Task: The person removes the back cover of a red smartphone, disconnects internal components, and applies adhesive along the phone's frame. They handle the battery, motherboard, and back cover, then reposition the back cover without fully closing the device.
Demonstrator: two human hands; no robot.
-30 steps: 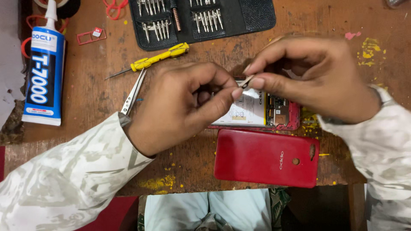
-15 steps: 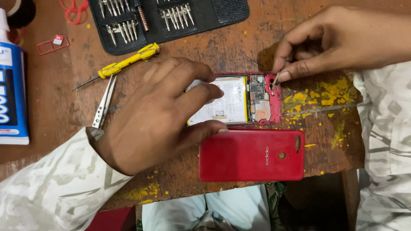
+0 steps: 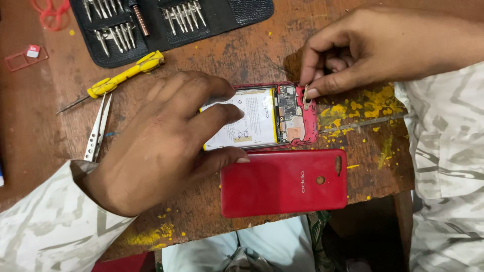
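Opened red phone near the front edge of the worn wooden tabletop (image 3: 262,55)

The opened red phone (image 3: 262,118) is pressed flat by the spread left hand (image 3: 166,141); a small metal ring part (image 3: 306,96) is pinched narrowly by the right hand (image 3: 363,50); the red plastic back cover (image 3: 284,182) lies just beside, at the front edge.

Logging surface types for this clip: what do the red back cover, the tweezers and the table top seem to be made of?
Red back cover: probably glossy plastic, smooth with a soft sheen. Tweezers: bare silvery metal, by the bright reflections. Table top: worn brown wood, matte, scuffed, with yellow paint flecks.
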